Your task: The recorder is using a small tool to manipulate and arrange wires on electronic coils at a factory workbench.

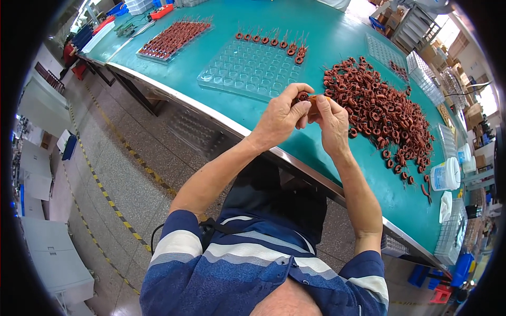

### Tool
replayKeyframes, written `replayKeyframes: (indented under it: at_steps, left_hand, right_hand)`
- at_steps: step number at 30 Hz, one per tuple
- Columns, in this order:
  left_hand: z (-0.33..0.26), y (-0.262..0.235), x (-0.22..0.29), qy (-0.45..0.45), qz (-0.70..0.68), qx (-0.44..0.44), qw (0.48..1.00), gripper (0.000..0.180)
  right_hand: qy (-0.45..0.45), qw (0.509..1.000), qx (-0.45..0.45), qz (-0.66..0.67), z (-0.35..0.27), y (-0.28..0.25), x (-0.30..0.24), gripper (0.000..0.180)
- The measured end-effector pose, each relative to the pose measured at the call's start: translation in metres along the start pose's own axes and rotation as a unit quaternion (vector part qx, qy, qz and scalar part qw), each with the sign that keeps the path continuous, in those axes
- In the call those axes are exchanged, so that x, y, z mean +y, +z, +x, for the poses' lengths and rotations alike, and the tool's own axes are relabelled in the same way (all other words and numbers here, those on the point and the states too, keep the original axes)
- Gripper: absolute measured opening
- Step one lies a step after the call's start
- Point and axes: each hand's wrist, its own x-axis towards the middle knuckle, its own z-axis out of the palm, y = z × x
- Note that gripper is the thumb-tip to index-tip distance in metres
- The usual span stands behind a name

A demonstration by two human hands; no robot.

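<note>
Over the near edge of the table, my left hand is closed, its thumb and fingers pinching a dark red ring coil. Close against it, my right hand is also closed, gripping a small orange object whose kind is mostly hidden by the fingers. The two hands meet at the fingertips. Just beyond them lies a clear plastic tray with round pockets; several coils stand along its far and right sides with their wire leads up. A large heap of loose coils spreads to the right.
A filled tray of coils sits at the far left on the green table. To the right are a white tub, red-handled pliers and several clear trays. Another person is far off at left.
</note>
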Motion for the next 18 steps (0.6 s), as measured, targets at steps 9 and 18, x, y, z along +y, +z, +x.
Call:
replayKeyframes:
  at_steps: [9, 18]
  left_hand:
    - [-0.005, 0.003, -0.006, 0.033, 0.117, 0.046, 0.992, 0.021]
    - [-0.001, -0.024, -0.01, -0.152, -0.065, -0.054, 0.985, 0.036]
  right_hand:
    - [-0.012, 0.993, 0.056, -0.099, -0.001, -0.005, -0.015, 0.029]
    - [0.002, 0.997, 0.008, -0.08, -0.001, -0.008, -0.011, 0.028]
